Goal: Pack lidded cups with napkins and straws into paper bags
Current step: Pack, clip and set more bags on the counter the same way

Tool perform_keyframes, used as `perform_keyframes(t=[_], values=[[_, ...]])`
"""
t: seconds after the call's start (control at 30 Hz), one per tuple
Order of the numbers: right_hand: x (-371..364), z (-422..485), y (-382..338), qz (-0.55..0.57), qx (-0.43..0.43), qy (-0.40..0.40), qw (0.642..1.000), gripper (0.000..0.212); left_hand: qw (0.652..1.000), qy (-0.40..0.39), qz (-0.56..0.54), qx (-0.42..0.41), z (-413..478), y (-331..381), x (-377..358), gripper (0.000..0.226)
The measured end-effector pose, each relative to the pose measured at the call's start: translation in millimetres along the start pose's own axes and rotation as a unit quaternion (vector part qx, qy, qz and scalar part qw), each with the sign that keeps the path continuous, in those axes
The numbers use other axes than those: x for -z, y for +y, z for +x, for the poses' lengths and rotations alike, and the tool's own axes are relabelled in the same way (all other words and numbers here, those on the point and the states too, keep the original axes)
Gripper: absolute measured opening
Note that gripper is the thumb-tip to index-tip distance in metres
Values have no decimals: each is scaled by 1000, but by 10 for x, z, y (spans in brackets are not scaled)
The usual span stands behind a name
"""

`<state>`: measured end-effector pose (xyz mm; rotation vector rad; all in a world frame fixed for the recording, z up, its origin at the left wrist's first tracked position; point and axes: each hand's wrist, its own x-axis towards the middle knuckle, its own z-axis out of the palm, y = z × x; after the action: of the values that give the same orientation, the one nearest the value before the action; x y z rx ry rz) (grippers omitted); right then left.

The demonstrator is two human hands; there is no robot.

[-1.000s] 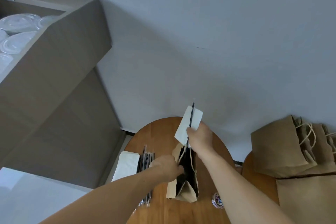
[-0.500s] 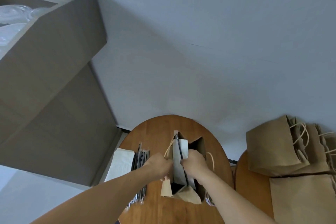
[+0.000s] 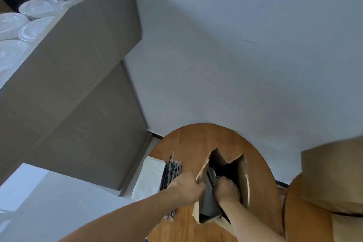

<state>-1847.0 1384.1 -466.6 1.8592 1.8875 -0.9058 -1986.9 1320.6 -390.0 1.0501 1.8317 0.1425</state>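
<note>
Nearest the camera, two bare forearms are seen reaching forward over a round wooden bench. The left hand is placed at the left rim of an open paper bag, and its fingers are clamped on that rim, so that the mouth is held wide. The right hand is sunk into the mouth of the bag. Its fingers are curled together on a napkin and a dark straw, both of which are already down inside the bag, against its left wall. The fingertips themselves are hidden by the paper. The bag is stood upright on the near half of the bench, with its bottom folds turned towards the camera.

Just to the left of the bag, a row of wrapped straws is laid on the bench. A stack of white napkins is set touching it at the bench's left edge.

To the right, a second wooden bench is partly seen, and more brown paper bags are piled on it.

Farther off on the left, a large cardboard box is raised above bench height, and clear domed lids are visible in its open top. Behind everything, a plain pale wall is seen.
</note>
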Motion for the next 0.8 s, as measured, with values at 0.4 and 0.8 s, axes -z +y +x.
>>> perform_keyframes(t=[0.4,0.8], values=[[717,-530,-147,-89,185,205,957,37,999,-2,-22,-39,59,-23,-21,26],[1043,-561,401,260,11,12,966,69,990,-74,-64,-100,-39,158,-206,61]])
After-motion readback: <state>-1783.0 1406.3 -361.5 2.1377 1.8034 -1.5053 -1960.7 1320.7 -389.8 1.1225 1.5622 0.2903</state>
